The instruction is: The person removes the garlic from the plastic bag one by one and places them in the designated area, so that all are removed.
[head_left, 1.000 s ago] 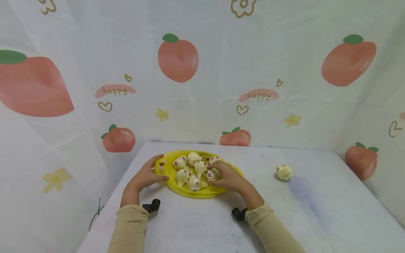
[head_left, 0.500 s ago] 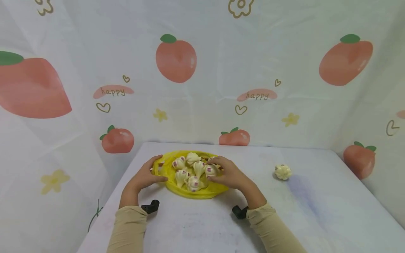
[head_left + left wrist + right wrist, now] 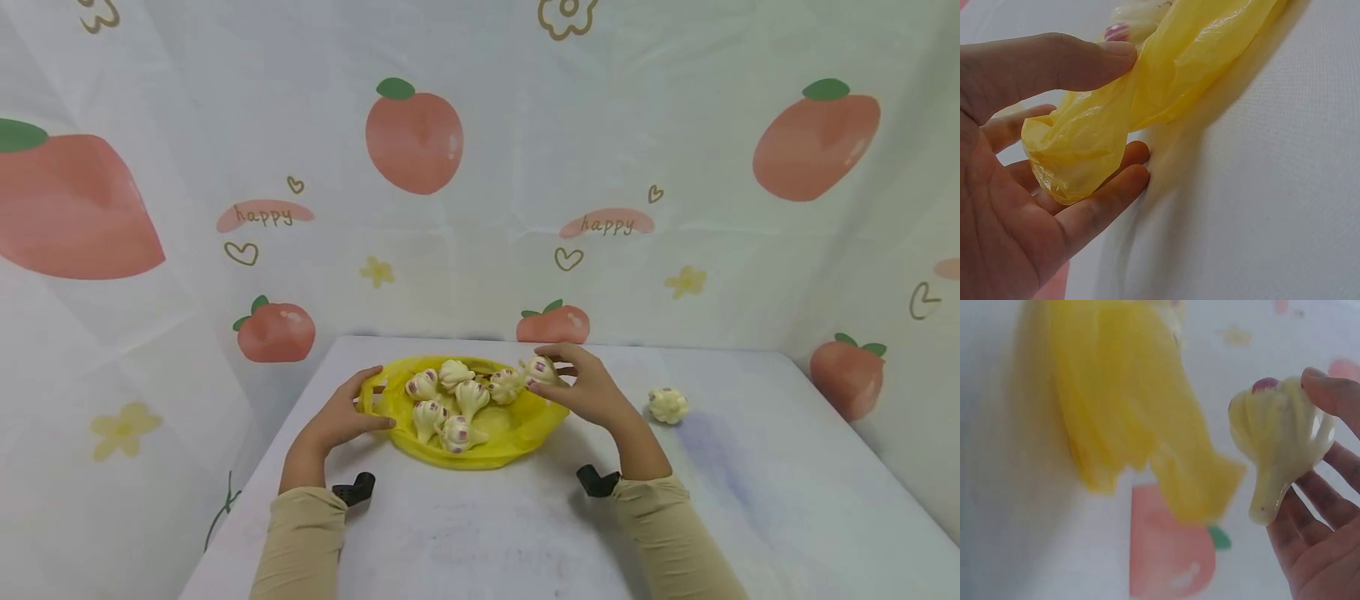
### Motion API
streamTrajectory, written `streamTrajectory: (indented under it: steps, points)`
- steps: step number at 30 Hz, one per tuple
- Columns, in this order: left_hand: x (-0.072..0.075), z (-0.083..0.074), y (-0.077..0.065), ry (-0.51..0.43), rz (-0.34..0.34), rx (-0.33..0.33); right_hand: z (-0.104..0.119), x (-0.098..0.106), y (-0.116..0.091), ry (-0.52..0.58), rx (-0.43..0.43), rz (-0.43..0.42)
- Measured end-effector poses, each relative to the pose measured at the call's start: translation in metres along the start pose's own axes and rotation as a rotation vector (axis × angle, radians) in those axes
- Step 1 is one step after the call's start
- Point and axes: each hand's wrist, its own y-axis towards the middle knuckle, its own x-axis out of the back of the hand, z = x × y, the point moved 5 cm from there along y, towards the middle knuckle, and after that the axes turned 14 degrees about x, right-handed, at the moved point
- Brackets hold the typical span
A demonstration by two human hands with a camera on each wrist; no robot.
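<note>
A yellow plastic bag [image 3: 517,442] lies spread on the table with several garlic bulbs [image 3: 471,398] in it, white with purple patches. At its left end my left hand [image 3: 337,421] holds the gathered edge; in the left wrist view the thumb lies over the yellow film [image 3: 1085,144] and the fingers are behind it. My right hand [image 3: 600,396] grips one garlic bulb [image 3: 539,372] over the bag's right rim. Seen from the right wrist, that bulb [image 3: 1282,425] sits between thumb and fingers, its stem pointing down, apart from the bag [image 3: 1129,381].
Another garlic bulb [image 3: 667,406] lies alone on the white table [image 3: 465,533], right of the bag. A cloth backdrop [image 3: 465,250] printed with fruit stands behind and at both sides. Black camera mounts [image 3: 354,489] stick out near the wrists.
My right hand has lifted a garlic bulb from the bag's right part and moved up and to the right with it. The left hand keeps its place at the bag's edge.
</note>
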Motion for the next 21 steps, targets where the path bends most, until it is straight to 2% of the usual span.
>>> streamTrajectory:
  steps: [6,10,17,21]
  points:
    - [0.001,0.001,0.001,-0.003,0.002,0.000,-0.019,0.030,-0.012,-0.103,-0.092,-0.056]
    - [0.001,0.002,0.001,-0.010,0.008,-0.002,-0.035,0.045,-0.024,-0.187,-0.159,-0.052]
    - [0.001,0.001,0.000,-0.014,0.013,-0.010,-0.060,0.055,-0.043,-0.277,-0.283,0.001]
    - [0.000,-0.001,-0.002,-0.012,0.015,-0.009,-0.064,0.057,-0.049,-0.305,-0.306,0.027]
